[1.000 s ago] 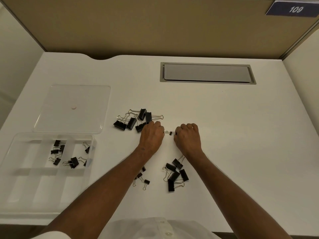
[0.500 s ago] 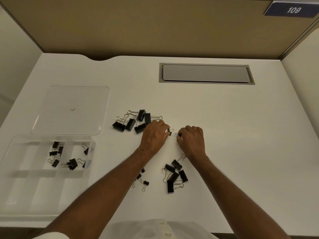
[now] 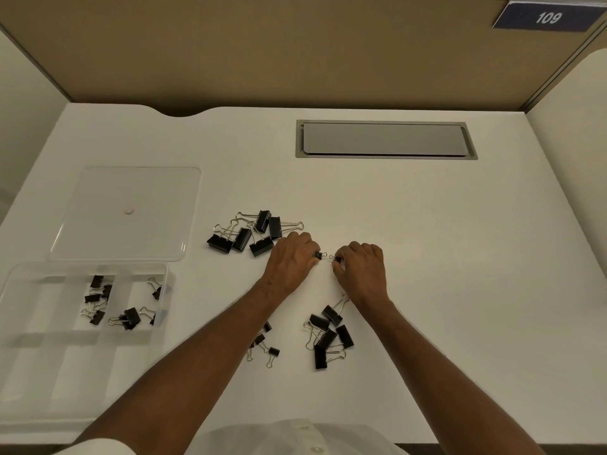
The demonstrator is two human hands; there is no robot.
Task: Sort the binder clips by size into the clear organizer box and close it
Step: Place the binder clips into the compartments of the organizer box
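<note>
1. Both forearms reach forward from the bottom edge of the view, bare below rolled white sleeves, and angle in toward each other.
2. The left hand (image 3: 290, 259) lies palm down, knuckles up, its fingers (image 3: 303, 242) curled, pinching a small black clip (image 3: 318, 255) at the tips.
3. The right hand (image 3: 363, 267) lies palm down just beside it, fingers curled under, pinching a small wire-handled clip (image 3: 335, 258).
4. The two hands are near each other but apart.

hands (image 3: 290, 257): 2 | organizer box (image 3: 19, 356): 1 | lid (image 3: 108, 198): 1 | cable hatch (image 3: 386, 139): 1
</note>
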